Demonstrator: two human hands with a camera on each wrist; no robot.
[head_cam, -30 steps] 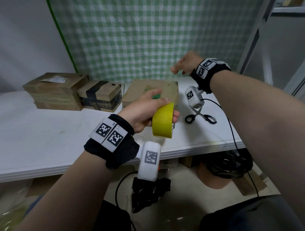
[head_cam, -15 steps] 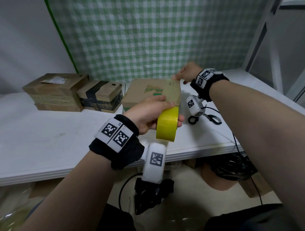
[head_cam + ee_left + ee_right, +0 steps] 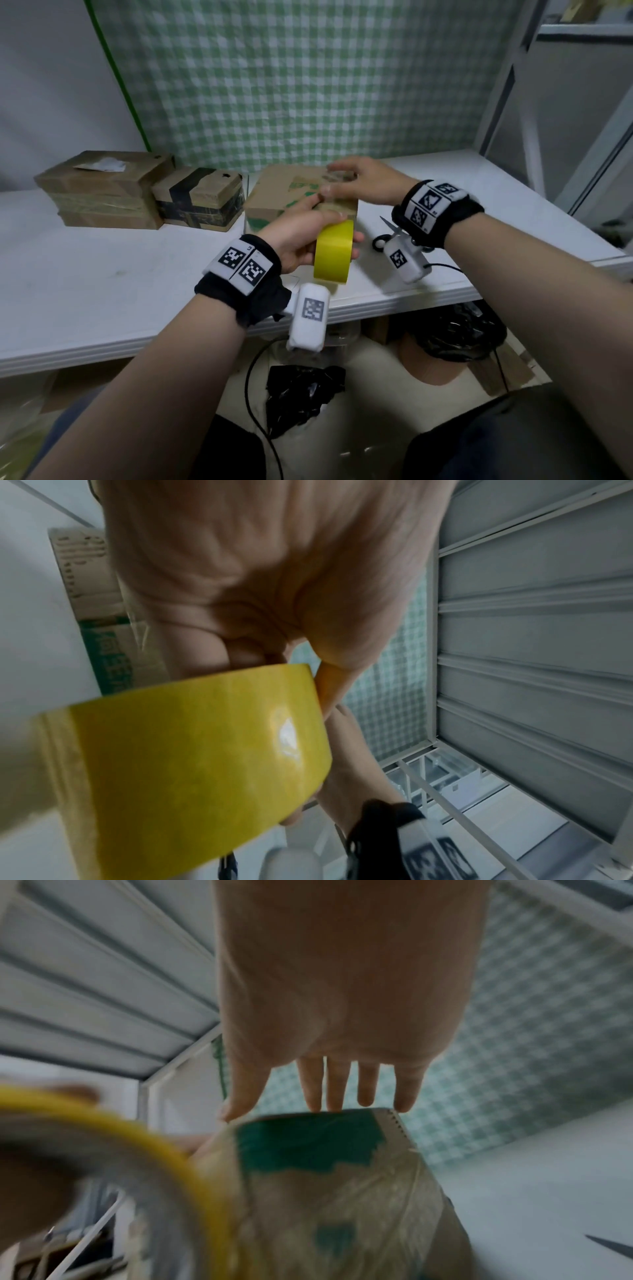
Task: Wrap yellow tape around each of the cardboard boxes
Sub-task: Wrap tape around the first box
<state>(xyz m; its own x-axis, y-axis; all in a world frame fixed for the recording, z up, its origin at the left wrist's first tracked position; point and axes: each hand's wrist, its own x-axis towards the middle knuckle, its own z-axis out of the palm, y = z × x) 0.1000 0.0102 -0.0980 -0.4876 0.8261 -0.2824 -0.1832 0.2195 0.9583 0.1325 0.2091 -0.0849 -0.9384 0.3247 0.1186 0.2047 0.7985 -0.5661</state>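
Three boxes [image 3: 202,198], one tape roll [image 3: 334,251]

Roll of yellow tape [image 3: 334,251], glossy, with a pale inner core, held on edge in the left hand [image 3: 294,240], fingers curled round it. Just beyond that hand: cardboard box with green print [image 3: 274,186], resting on the white surface [image 3: 102,274], the right hand [image 3: 368,183] lying on its top with fingers extended. Left of the left hand, well apart: a black-taped cardboard box [image 3: 200,197] and a larger brown cardboard box [image 3: 102,192], side by side and touching.
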